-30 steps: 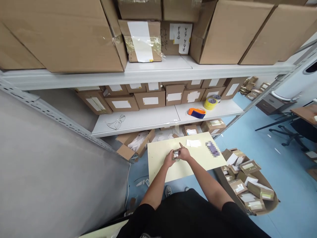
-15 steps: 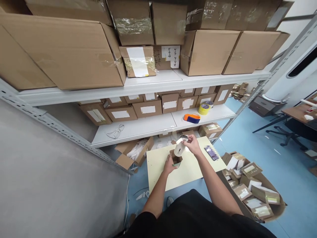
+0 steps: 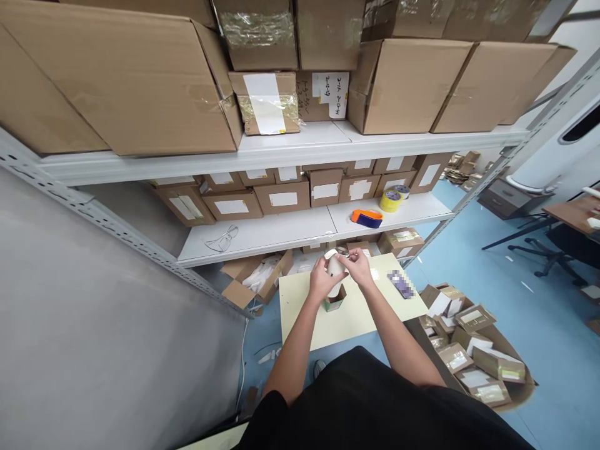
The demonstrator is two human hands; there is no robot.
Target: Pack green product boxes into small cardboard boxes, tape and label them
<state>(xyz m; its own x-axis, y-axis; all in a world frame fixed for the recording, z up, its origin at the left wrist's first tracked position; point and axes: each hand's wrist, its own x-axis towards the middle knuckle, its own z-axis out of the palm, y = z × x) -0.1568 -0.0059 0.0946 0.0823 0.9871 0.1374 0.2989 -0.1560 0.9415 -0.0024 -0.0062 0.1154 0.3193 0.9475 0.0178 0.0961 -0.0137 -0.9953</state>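
A white cylindrical cup (image 3: 335, 267) stands upright over a small open cardboard box (image 3: 334, 303) on the cream table (image 3: 300, 325). Its lower end is at the box's mouth; how far inside it reaches, I cannot tell. My left hand (image 3: 322, 279) is wrapped around the cup's side. At the top, near a silvery rim, my right hand (image 3: 358, 266) grips the cup with bent fingers; the fingertips are partly hidden. To the right on the same table lies a phone (image 3: 400, 284), partly blurred out.
Shelves with cardboard boxes (image 3: 284, 199) rise ahead. Glasses (image 3: 224, 239), an orange and blue band (image 3: 367, 218) and yellow tape (image 3: 390, 200) rest on the middle shelf. A large carton of small boxes (image 3: 529, 390) stands right; an open carton (image 3: 237, 294) sits left.
My left hand has let go of the small box and moved up onto the cup. The cup has turned more upright over the box, with my right hand still at its top.
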